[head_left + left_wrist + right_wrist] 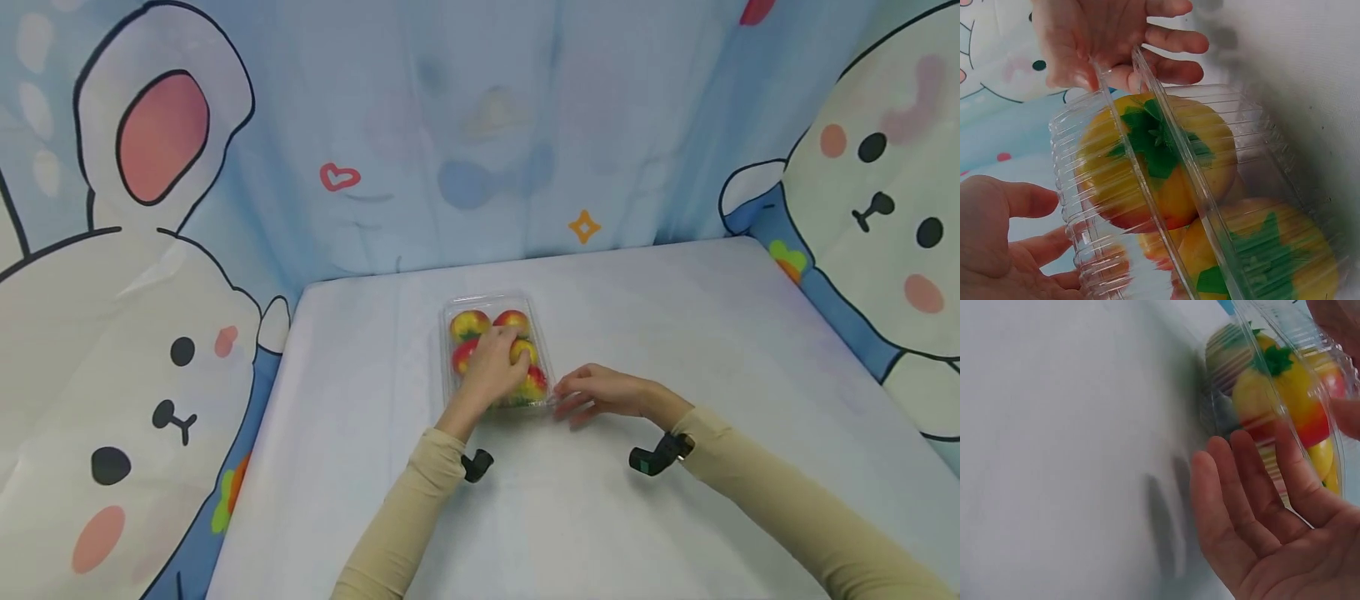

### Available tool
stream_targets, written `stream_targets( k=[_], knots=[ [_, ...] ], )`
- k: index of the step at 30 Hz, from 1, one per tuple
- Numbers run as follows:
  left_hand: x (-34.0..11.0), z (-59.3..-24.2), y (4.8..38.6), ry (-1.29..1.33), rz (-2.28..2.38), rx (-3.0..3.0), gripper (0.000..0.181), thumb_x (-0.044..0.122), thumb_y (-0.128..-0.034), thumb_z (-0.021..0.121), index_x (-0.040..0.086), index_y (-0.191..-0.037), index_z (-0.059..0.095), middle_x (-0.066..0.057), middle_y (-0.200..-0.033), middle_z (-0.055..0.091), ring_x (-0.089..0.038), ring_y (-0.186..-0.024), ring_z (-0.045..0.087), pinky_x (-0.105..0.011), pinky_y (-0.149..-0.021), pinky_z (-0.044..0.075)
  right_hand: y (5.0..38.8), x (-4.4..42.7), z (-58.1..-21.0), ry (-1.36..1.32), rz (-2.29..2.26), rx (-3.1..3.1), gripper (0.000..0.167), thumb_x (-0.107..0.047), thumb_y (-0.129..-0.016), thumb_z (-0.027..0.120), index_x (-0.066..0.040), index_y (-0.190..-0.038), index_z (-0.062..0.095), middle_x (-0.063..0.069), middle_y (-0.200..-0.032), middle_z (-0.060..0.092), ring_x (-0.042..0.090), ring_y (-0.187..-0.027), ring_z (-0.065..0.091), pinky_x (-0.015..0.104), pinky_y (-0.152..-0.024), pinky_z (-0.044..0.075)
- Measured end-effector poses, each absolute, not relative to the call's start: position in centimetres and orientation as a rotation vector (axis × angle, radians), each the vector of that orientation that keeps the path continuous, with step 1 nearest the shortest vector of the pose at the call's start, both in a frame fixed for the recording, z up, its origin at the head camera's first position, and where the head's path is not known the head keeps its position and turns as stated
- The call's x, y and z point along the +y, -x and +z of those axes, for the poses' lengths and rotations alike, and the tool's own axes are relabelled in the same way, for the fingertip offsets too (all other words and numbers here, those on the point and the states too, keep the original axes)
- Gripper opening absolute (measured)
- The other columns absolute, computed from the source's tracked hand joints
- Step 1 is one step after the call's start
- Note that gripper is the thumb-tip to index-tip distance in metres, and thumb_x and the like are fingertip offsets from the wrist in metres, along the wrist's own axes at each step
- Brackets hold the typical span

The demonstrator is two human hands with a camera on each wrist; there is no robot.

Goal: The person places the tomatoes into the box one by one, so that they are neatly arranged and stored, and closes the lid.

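Observation:
A clear plastic clamshell box (542, 333) lies on the table, holding several red-and-yellow fruits (1166, 187) with green star-shaped leaves. Its ribbed lid and base rims are close together, with a narrow gap along the side in the left wrist view. My left hand (495, 367) reaches over the box from the front, fingers spread and lightly bent at the lid. At the near right corner is my right hand (600, 392); its extended fingers (1254, 487) lie by the rim, and the index finger appears to touch it. Whether the thumb pinches the rim is unclear.
A white cloth covers the table (675, 317). Behind it hangs a blue curtain (480, 133) printed with cartoon rabbits. Each wrist carries a small black camera (660, 454) near the beige sleeves (780, 500).

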State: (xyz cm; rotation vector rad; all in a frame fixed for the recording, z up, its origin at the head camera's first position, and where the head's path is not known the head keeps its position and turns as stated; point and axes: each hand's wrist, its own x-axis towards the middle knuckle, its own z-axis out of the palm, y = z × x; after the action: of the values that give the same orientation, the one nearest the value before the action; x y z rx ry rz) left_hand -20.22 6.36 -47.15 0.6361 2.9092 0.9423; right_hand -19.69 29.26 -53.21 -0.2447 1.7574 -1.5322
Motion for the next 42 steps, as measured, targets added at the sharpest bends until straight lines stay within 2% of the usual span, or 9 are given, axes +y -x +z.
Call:
stream_targets(
  k=[5,17,20,26,30,35,42],
  knots=[
    [6.4,-47.4,20.2,-0.635,0.929,2.9,0.041,0.022,-0.0965,0.051,0.008,-0.135,0.058,-0.013,-0.138,0.054,-0.027,-0.13,0.047,-0.041,-0.108,0.04,19.4,28.6,-53.5,0.226,-1.524,1.798,0.032,-0.013,-0.097,0.044,0.008,-0.111,0.064,0.022,-0.114,0.067,0.035,-0.106,0.066,0.046,-0.087,0.056],
    [6.6,-47.3,20.2,-0.661,0.901,2.926,0.039,0.021,-0.0962,0.051,0.006,-0.13,0.061,-0.016,-0.135,0.055,-0.029,-0.126,0.051,-0.043,-0.104,0.043,19.5,27.9,-52.9,0.191,-1.45,1.816,0.035,-0.015,-0.094,0.052,0.01,-0.113,0.066,0.025,-0.115,0.068,0.035,-0.105,0.067,0.042,-0.081,0.058],
    [6.6,-47.4,20.1,-0.674,0.896,2.934,0.038,0.02,-0.0957,0.051,0.004,-0.129,0.062,-0.016,-0.133,0.056,-0.03,-0.125,0.052,-0.043,-0.104,0.044,19.5,27.9,-53.0,0.192,-1.449,1.79,0.031,-0.016,-0.093,0.055,0.008,-0.107,0.069,0.024,-0.114,0.068,0.033,-0.104,0.068,0.043,-0.082,0.058],
    [6.7,-47.2,20.1,-0.663,0.892,2.916,0.039,0.021,-0.0966,0.05,0.005,-0.131,0.061,-0.015,-0.135,0.055,-0.029,-0.126,0.051,-0.042,-0.105,0.043,19.9,27.6,-53.1,0.193,-1.415,1.77,0.023,-0.019,-0.091,0.062,0.001,-0.086,0.072,0.021,-0.11,0.071,0.028,-0.102,0.069,0.043,-0.083,0.057],
    [6.7,-47.0,20.2,-0.646,0.894,2.911,0.04,0.021,-0.0968,0.05,0.005,-0.132,0.06,-0.015,-0.136,0.054,-0.029,-0.126,0.051,-0.042,-0.106,0.042,20.3,27.4,-53.0,0.185,-1.384,1.777,0.024,-0.02,-0.09,0.064,0.001,-0.081,0.072,0.018,-0.11,0.071,0.027,-0.102,0.069,0.043,-0.082,0.058],
    [6.6,-46.9,20.3,-0.626,0.912,2.892,0.04,0.022,-0.0971,0.05,0.006,-0.133,0.06,-0.015,-0.137,0.053,-0.028,-0.128,0.049,-0.042,-0.107,0.041,20.6,27.3,-53.0,0.173,-1.381,1.779,0.027,-0.021,-0.09,0.066,0.005,-0.085,0.073,0.017,-0.11,0.072,0.027,-0.103,0.069,0.043,-0.082,0.057],
    [6.5,-47.2,20.1,-0.62,0.935,2.871,0.041,0.021,-0.0965,0.049,0.005,-0.132,0.06,-0.014,-0.137,0.053,-0.028,-0.128,0.049,-0.041,-0.108,0.041,20.1,27.4,-53.0,0.195,-1.416,1.769,0.026,-0.018,-0.091,0.066,0.007,-0.09,0.073,0.021,-0.111,0.07,0.028,-0.102,0.068,0.044,-0.084,0.057]
  ],
)
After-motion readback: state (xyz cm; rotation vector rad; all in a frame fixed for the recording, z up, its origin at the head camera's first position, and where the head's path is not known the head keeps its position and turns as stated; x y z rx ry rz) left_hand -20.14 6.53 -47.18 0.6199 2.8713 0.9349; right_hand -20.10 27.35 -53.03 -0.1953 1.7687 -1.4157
